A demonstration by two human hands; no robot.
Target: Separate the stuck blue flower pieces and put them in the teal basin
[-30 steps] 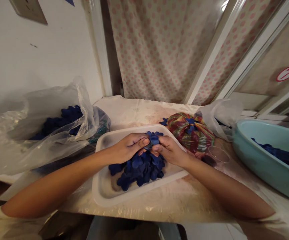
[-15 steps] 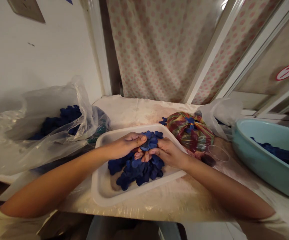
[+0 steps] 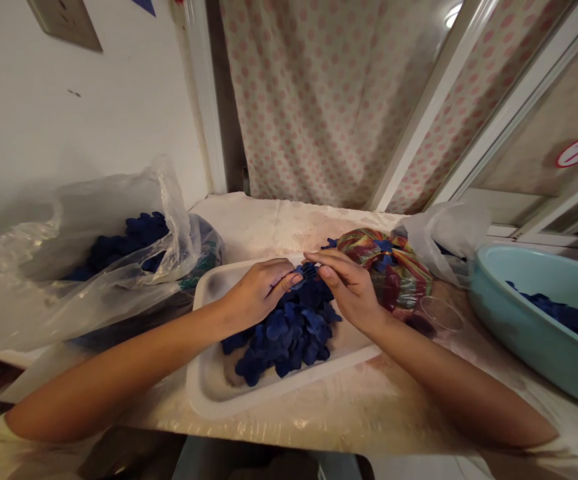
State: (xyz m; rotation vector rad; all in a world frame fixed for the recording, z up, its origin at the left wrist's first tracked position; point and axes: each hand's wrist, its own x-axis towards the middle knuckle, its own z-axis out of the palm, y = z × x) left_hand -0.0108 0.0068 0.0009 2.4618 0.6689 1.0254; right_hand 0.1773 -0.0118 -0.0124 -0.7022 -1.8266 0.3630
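A white tray [image 3: 203, 393] stands in front of me on the covered table, with a heap of dark blue petal-shaped pieces [image 3: 289, 330] in it. Above the back of the heap, my left hand [image 3: 263, 290] pinches a small stack of blue pieces [image 3: 309, 272] between thumb and fingers. On the other side of that stack, my right hand [image 3: 349, 283] has its thumb and fingertips closed on its right edge. The stack is seen edge-on, with its layers showing as thin ridges.
At the left, a clear plastic bag [image 3: 69, 307] holds blue pieces. Behind the tray's right side lies a red, green and yellow striped bag [image 3: 409, 270], near a clear round lid [image 3: 442, 313]. A light blue basin [image 3: 499, 287] with blue material stands at the right.
Both hands have risen slightly, and their fingers have shifted around the blue pieces. The stack has turned from showing its flat petals to showing its layered edge. The whole view has shifted slightly.
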